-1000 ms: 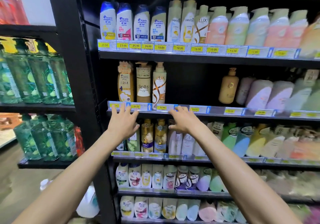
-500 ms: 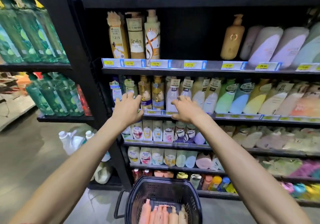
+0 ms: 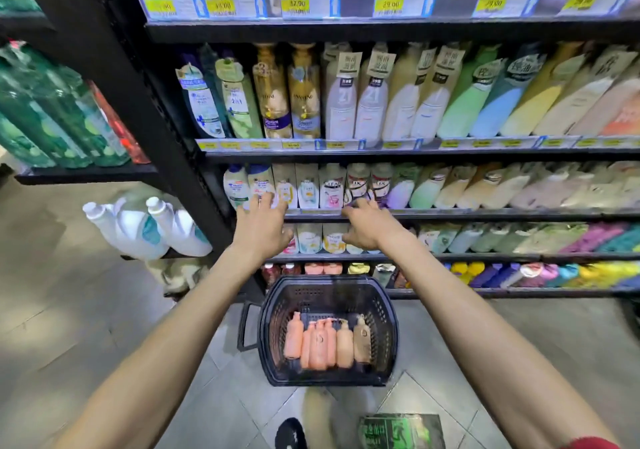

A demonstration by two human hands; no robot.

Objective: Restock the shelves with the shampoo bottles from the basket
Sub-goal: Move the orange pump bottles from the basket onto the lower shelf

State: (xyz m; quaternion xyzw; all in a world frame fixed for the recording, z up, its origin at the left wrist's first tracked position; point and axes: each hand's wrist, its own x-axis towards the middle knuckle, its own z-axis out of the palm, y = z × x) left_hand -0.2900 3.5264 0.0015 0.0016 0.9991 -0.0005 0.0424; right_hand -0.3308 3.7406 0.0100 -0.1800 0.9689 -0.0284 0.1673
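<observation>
A black plastic basket (image 3: pixel 388 337) stands on the floor in front of the shelves. Several peach and tan pump bottles (image 3: pixel 322 343) lie side by side in it. My left hand (image 3: pixel 261 226) is stretched out in front of the lower shelves, fingers spread, holding nothing. My right hand (image 3: pixel 369 225) hangs beside it with loosely bent fingers, also holding nothing. Both hands are well above the basket. The black shelves (image 3: pixel 381 29) behind them are packed with rows of shampoo bottles.
White jugs (image 3: pixel 145 226) sit low on the left next to a black shelf post (image 3: pixel 138 102). Green bottles (image 3: pixel 59 119) fill the left rack. My shoe (image 3: pixel 291 433) and a green floor sticker (image 3: pixel 401 431) are near the bottom edge. Grey tiled floor surrounds the basket.
The view has tilted downward, from the upper shelves to the floor, bringing the whole basket into sight. Both hands have come down past the shelf fronts with it, still holding nothing.
</observation>
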